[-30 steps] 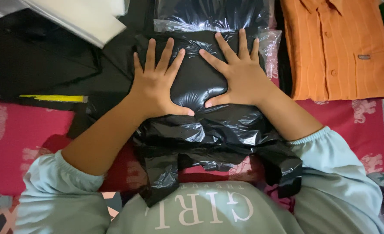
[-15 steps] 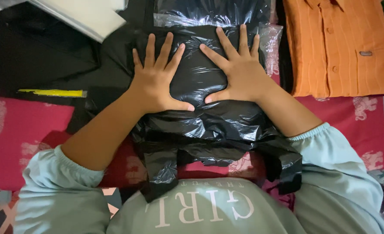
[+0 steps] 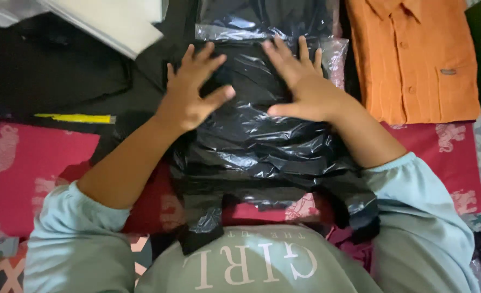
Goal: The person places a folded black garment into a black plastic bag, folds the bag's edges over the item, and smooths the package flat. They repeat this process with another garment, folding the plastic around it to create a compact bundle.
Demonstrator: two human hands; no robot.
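Both hands lie flat on a black plastic bag (image 3: 262,146) that rests on the pink patterned cloth (image 3: 29,168) just in front of the person's chest. The left hand (image 3: 189,97) presses on the upper left part of the bag, its fingers spread wide and straight, gripping nothing. The right hand (image 3: 300,87) presses on the upper right part in the same way, palm down, fingers open and fanned. The bag looks already filled and its body is quite flat and smooth under the palms, so the flattening seems well advanced. Its two handles hang loose at the near edge and are not tied, so the closing is not yet done as far as I can judge. Touching the far end of the bag is a dark garment in a clear plastic sleeve (image 3: 262,21), and an orange shirt (image 3: 414,59) lies folded near on the right
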